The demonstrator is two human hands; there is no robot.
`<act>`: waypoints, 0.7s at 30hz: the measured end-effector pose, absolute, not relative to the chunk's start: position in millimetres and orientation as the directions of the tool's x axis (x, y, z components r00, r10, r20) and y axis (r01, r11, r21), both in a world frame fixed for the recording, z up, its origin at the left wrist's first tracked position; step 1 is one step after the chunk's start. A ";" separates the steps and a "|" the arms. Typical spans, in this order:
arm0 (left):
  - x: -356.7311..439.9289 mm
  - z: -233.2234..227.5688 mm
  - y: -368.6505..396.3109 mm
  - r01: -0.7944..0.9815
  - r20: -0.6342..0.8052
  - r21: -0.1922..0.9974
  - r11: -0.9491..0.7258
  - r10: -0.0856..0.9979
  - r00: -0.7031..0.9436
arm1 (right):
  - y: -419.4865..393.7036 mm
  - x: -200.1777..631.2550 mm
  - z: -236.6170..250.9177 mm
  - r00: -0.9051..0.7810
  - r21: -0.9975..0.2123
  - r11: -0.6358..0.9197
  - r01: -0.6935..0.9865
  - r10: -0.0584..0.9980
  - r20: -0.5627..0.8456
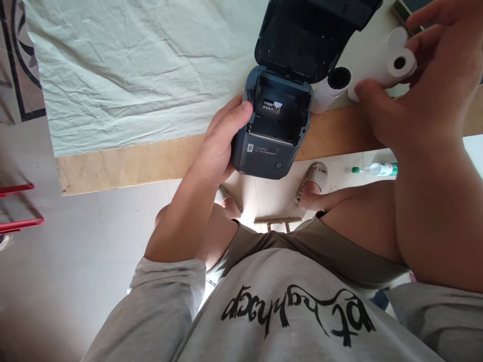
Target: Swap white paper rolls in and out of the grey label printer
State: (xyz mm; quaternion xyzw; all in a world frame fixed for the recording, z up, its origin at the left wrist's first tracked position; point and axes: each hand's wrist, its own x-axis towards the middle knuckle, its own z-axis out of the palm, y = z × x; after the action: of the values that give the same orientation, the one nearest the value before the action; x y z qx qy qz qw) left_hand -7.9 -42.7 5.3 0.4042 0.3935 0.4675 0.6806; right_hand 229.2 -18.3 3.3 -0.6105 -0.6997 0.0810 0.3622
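Observation:
My left hand (226, 136) grips a dark blue portable label printer (273, 125) by its left side, thumb on the edge of the case. The printer's black lid (302, 40) is swung up, and the inner compartment shows bare apart from a printed sticker (272, 106). At the upper right, my right hand (418, 80) is closed around a white paper roll (385, 68), thumb on one side and fingers on the other. Behind that roll shows part of another white roll (397, 37). A white roll with a black core (328, 93) is beside the printer.
A pale green cloth (143, 65) covers much of the table, whose wooden edge (124, 163) faces me. A dark object (409, 10) lies at the upper right. Below are a bottle with a green cap (379, 169), a wooden stool (277, 220) and a red frame (22, 221) at left.

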 end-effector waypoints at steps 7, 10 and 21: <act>-8.9 3.5 -42.1 -0.328 -0.168 0.911 0.250 0.951 0.259 | -25.1 228.5 4.9 -0.010 -0.419 0.142 0.897 0.953 0.302; -7.8 3.0 -41.5 -0.336 -0.165 0.909 0.245 0.954 0.249 | -24.6 230.0 4.6 0.015 -0.514 0.159 0.843 0.948 0.317; -11.2 0.0 -40.3 -0.297 -0.154 0.925 0.237 0.948 0.277 | -28.8 230.3 7.5 0.001 -0.532 0.186 0.826 0.944 0.330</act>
State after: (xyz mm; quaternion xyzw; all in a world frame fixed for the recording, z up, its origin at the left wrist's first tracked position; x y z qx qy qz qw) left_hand -11.2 -40.3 0.0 0.4162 0.3911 0.4564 0.6823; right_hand 230.3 -28.8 7.5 -0.6314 -0.7009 0.0922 0.3188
